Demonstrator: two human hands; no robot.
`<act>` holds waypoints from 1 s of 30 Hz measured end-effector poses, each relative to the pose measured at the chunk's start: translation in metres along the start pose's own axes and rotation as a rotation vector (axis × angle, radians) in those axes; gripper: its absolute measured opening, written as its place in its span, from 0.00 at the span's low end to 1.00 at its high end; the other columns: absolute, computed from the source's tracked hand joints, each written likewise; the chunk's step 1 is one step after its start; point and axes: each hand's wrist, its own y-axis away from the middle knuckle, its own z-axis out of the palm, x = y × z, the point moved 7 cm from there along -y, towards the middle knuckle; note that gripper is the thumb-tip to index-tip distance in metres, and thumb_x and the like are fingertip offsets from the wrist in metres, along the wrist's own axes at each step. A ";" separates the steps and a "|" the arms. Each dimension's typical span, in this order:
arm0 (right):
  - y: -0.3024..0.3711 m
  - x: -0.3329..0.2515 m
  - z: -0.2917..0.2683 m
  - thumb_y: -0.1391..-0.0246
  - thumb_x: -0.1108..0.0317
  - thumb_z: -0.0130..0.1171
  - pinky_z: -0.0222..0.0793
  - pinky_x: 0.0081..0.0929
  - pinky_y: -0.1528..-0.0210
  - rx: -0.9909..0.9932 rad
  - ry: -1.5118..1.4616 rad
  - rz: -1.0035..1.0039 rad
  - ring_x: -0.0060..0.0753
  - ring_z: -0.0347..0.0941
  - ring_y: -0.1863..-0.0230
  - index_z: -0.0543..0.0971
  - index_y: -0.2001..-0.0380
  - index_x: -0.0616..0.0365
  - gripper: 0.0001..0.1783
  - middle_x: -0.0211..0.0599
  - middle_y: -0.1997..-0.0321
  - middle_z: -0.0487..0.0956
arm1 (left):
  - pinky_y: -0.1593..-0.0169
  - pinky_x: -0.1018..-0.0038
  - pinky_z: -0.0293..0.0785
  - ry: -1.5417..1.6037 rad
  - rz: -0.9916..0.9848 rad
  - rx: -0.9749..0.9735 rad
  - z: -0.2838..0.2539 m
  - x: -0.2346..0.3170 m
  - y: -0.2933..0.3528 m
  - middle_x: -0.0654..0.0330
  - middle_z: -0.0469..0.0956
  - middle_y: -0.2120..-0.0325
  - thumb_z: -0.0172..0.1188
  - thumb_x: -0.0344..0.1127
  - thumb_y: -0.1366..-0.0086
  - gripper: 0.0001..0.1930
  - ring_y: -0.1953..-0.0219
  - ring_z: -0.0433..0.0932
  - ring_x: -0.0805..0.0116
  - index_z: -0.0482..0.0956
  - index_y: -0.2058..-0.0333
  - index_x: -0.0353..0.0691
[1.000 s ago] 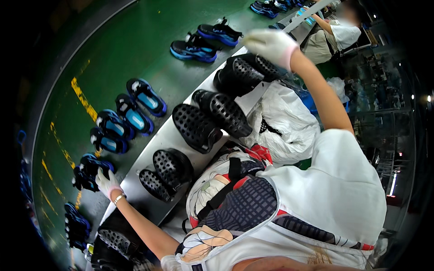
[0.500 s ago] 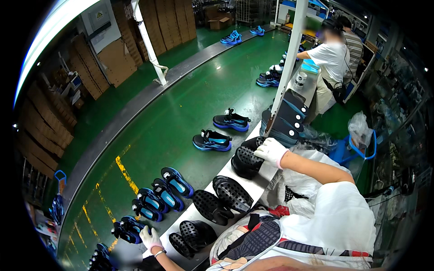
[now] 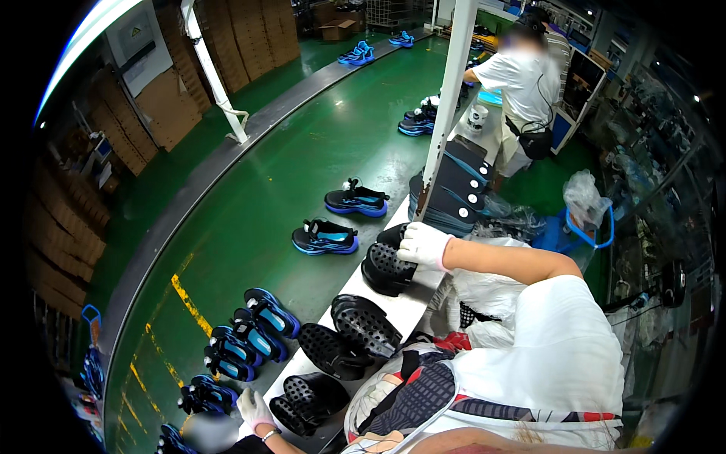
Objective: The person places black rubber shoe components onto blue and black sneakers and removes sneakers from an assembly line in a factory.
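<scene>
While black forms (image 3: 384,274) gleam, perforated | right fingers (image 3: 407,247) curled gripping one | left fingers (image 3: 246,403): grip unclear

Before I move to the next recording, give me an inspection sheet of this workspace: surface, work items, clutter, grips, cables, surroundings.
Surface: narrow pale bench beside a green surface.
Work items: black perforated shoe-shaped forms on the bench; black-and-blue shoes on the green surface.
Clutter: white sack by the bench; clear plastic bag at a blue frame.
Left grip: gloved, near the bench's edge; nothing seen held.
Right grip: gloved, touching the farthest forms; firmness cannot be told.
Cables: thin dark cable behind a co-worker.
Surroundings: white post, brown panels.
</scene>
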 end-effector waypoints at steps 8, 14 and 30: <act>-0.009 0.011 -0.065 0.69 0.55 0.66 0.67 0.39 0.57 -0.075 -0.180 0.152 0.43 0.71 0.59 0.75 0.64 0.53 0.26 0.38 0.66 0.74 | 0.54 0.70 0.70 0.124 -0.091 -0.059 -0.019 0.031 -0.006 0.51 0.74 0.59 0.56 0.33 0.39 0.18 0.58 0.74 0.61 0.74 0.51 0.33; -0.096 -0.036 -0.124 0.63 0.58 0.67 0.69 0.38 0.55 0.125 -0.509 0.068 0.45 0.72 0.57 0.74 0.61 0.55 0.25 0.41 0.63 0.74 | 0.51 0.71 0.70 0.944 -0.163 -0.067 -0.045 0.151 -0.034 0.49 0.71 0.50 0.50 0.40 0.33 0.25 0.54 0.73 0.64 0.64 0.42 0.32; -0.286 -0.256 -0.075 0.58 0.54 0.58 0.70 0.38 0.53 -0.404 -0.994 -0.063 0.52 0.74 0.57 0.76 0.57 0.63 0.27 0.53 0.61 0.78 | 0.43 0.64 0.66 1.731 -0.264 -0.094 -0.049 0.098 -0.038 0.57 0.68 0.48 0.48 0.61 0.37 0.34 0.47 0.69 0.60 0.61 0.41 0.42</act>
